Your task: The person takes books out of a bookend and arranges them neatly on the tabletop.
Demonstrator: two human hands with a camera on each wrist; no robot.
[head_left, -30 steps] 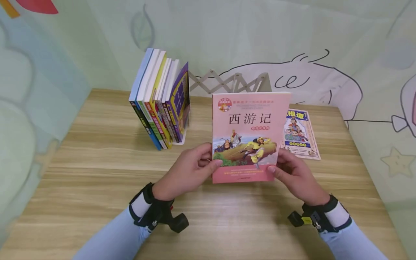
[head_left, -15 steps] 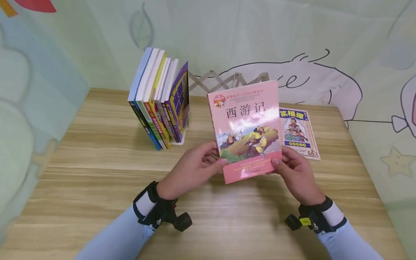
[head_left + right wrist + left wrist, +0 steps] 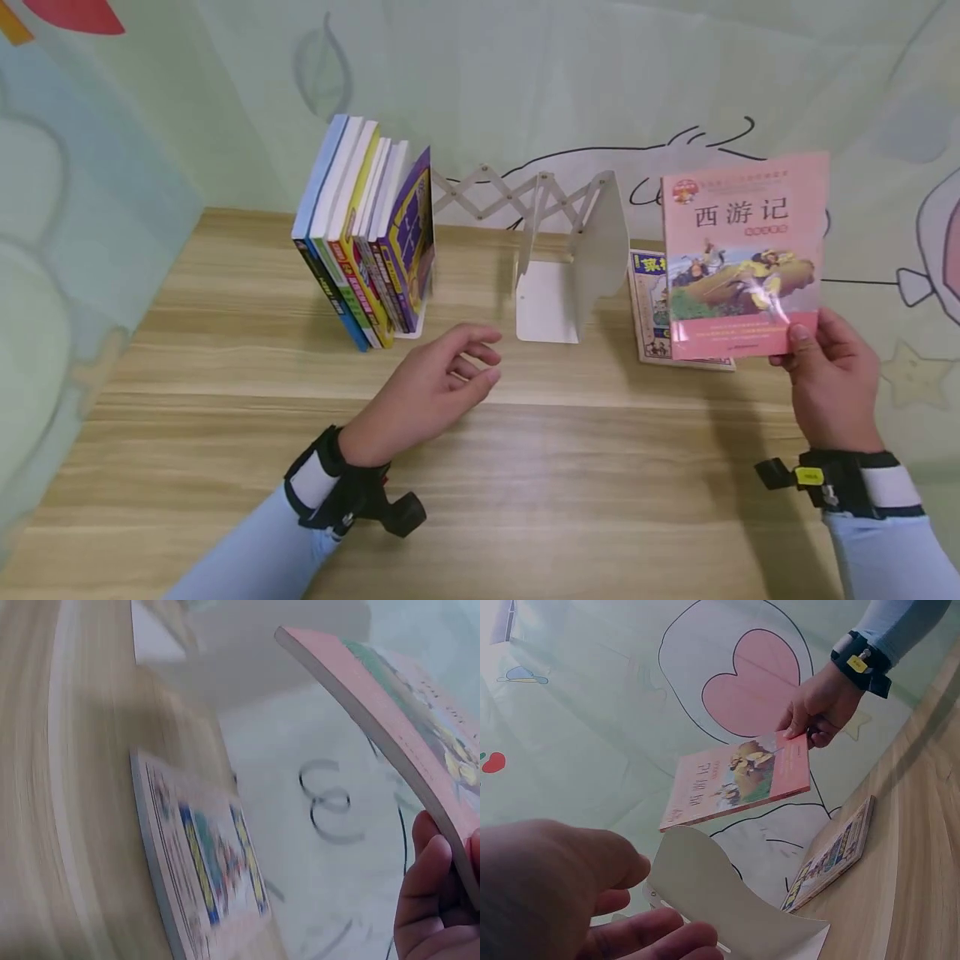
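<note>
A pink paperback book (image 3: 742, 250) is held up at the right by my right hand (image 3: 836, 383), which pinches its lower right corner, thumb on the front cover. In the head view it partly covers a second book (image 3: 651, 312) with a blue title band, lying flat on the table. The left wrist view shows the pink book (image 3: 739, 776) raised clear of the tabletop. My left hand (image 3: 431, 387) hovers over the middle of the table with loosely bent fingers and holds nothing. It is nearest to the white metal bookend (image 3: 547, 312).
Several books (image 3: 363, 242) stand upright in a row at the left, a purple one at their right end. A folding lattice (image 3: 502, 196) joins this side to the right-hand bookend plate (image 3: 607, 242). A printed fabric wall (image 3: 480, 83) rises behind the wooden table (image 3: 525, 500).
My left hand has let go of the pink book. My right hand has carried the book to the right, over the flat-lying book, and the bookend behind has come into sight.
</note>
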